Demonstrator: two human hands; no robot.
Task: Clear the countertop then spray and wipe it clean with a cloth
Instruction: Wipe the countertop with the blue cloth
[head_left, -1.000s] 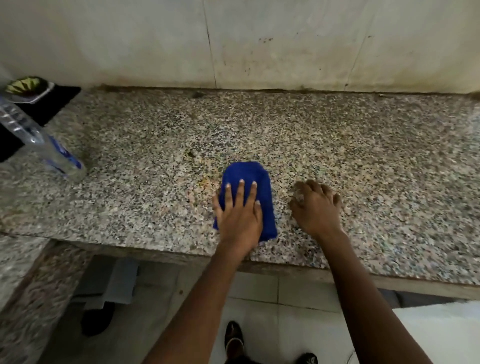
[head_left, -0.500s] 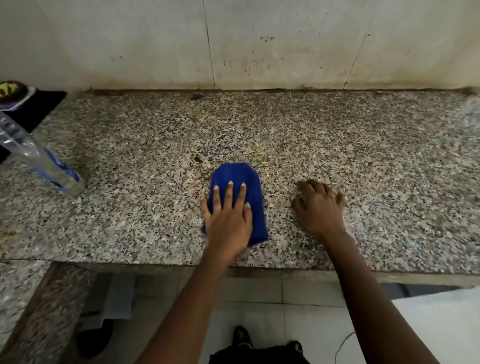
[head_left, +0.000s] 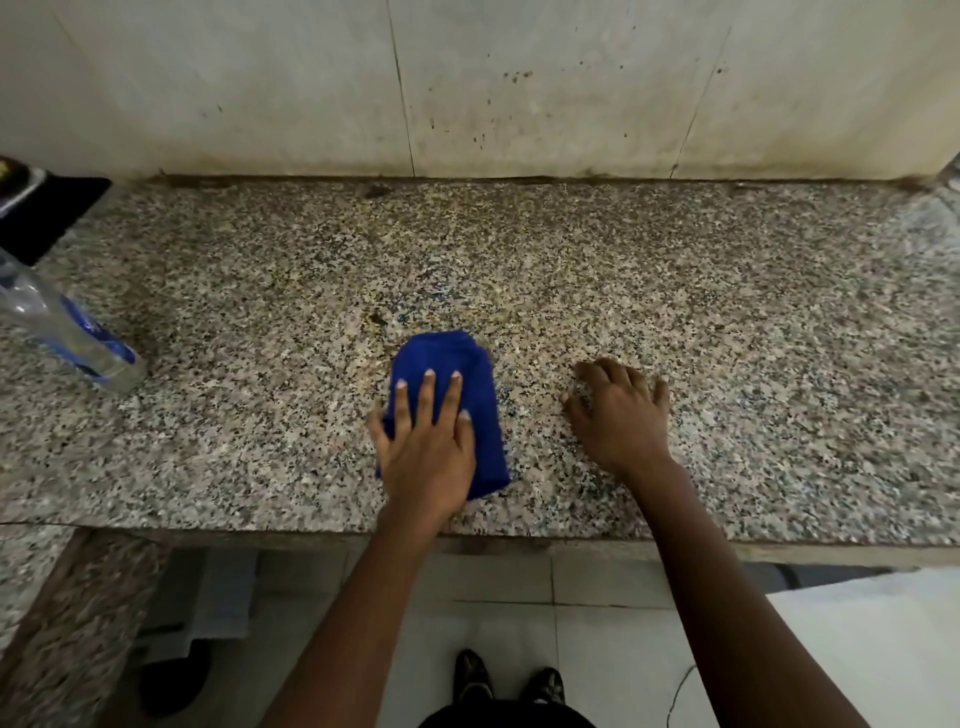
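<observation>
A folded blue cloth (head_left: 457, 358) lies on the speckled granite countertop (head_left: 675, 291), near its front edge. My left hand (head_left: 426, 447) presses flat on the cloth, fingers spread over its near half. To the cloth's right, my right hand (head_left: 621, 410) rests on the bare stone with fingers curled down and nothing in it. A clear plastic bottle with a blue label (head_left: 67, 332) stands at the left edge of the view, leaning in the wide-angle picture. A small dark speck (head_left: 376, 318) sits on the stone just beyond the cloth.
A stained pale wall (head_left: 519, 88) closes off the back of the counter. A black mat (head_left: 47, 213) with a dish on it lies at the far left. Below the counter edge are floor tiles, my shoes (head_left: 506, 680) and a white surface (head_left: 872, 639) at the lower right.
My left hand has slid the cloth a little to the left and back along the counter. The right hand has stayed in place on the stone.
</observation>
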